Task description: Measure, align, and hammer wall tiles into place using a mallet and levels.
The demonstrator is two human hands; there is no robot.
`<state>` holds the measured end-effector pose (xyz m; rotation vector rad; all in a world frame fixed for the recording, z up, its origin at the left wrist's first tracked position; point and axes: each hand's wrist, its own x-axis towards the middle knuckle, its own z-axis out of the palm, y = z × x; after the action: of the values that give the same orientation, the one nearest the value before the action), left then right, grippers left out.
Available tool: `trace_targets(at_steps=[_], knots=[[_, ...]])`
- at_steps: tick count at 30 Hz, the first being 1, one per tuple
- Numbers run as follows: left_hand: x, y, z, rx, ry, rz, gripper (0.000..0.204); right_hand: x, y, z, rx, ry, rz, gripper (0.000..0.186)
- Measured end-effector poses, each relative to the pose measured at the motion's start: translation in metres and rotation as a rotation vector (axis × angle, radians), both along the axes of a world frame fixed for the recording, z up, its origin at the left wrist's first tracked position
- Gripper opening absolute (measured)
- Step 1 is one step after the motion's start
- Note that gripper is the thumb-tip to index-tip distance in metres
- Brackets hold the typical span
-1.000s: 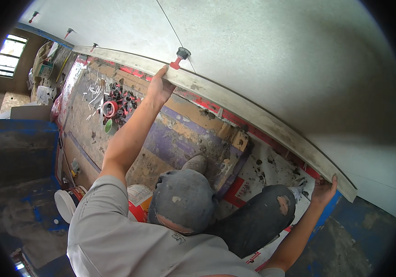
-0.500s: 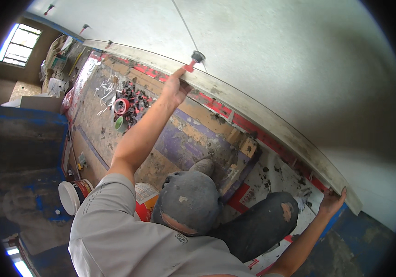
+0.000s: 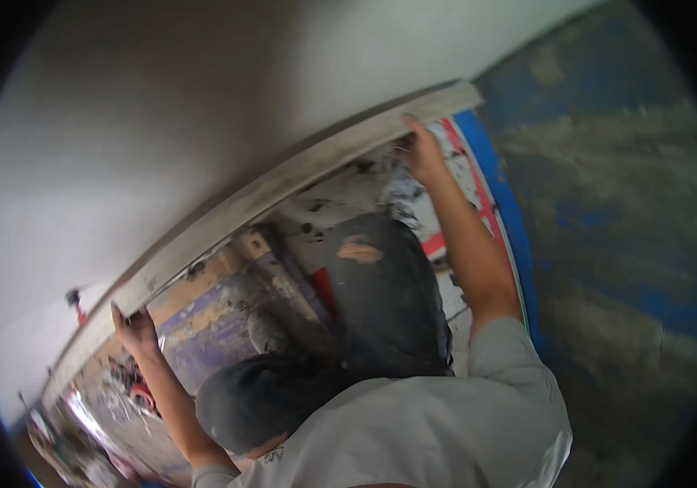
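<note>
A long pale board (image 3: 300, 180) runs diagonally along the lower edge of the large pale wall panel (image 3: 161, 122). At its left stretch, my left hand (image 3: 133, 327) grips it from below, thumb up against its face. Near its right end, my right hand (image 3: 418, 146) holds it the same way, with some fingers hidden under it. Just beyond my left hand, a black-and-red levelling clip (image 3: 74, 303) sticks out from the panel. The picture is motion-blurred.
Below me lie stained cardboard with purple bands (image 3: 210, 297) and red-and-white sheeting (image 3: 434, 242). A red round tub (image 3: 142, 397) sits among small parts at the lower left. Blue edging (image 3: 487, 163) borders a dark, blue-streaked surface (image 3: 601, 244) at the right.
My head has swung to the right, so the board now slopes upward to the right and the window has left view. Both hands are still on the board.
</note>
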<state>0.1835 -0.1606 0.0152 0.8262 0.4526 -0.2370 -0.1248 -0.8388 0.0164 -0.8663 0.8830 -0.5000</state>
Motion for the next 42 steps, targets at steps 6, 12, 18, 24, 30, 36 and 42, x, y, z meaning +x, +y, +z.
trace_targets(at_steps=[6, 12, 18, 24, 30, 36, 42], knots=[[0.002, -0.061, -0.03, 0.041, 0.088, -0.052, 0.034, -0.028, -0.011, -0.027, 0.103, 0.038, -0.208, 0.045], [0.012, -0.063, -0.019, 0.103, 0.093, 0.01, 0.037, 0.003, -0.018, -0.024, 0.072, 0.021, -0.232, 0.034], [0.016, -0.063, -0.014, 0.105, 0.057, -0.04, 0.033, 0.009, -0.019, -0.02, 0.06, 0.0, -0.254, 0.029], [0.018, -0.06, -0.015, 0.12, 0.08, 0.008, 0.033, 0.014, -0.019, -0.018, 0.065, 0.029, -0.267, 0.032], [0.017, -0.067, -0.006, 0.139, 0.095, 0.013, 0.034, 0.015, -0.029, -0.028, 0.096, 0.023, -0.272, 0.037], [-0.012, -0.07, 0.019, -0.168, 0.011, -0.145, 0.046, -0.003, -0.028, 0.001, 0.076, 0.049, -0.298, 0.039], [-0.103, -0.004, 0.091, -0.181, 0.049, -0.105, 0.048, -0.035, 0.017, 0.114, 0.107, 0.263, -0.247, 0.037]])
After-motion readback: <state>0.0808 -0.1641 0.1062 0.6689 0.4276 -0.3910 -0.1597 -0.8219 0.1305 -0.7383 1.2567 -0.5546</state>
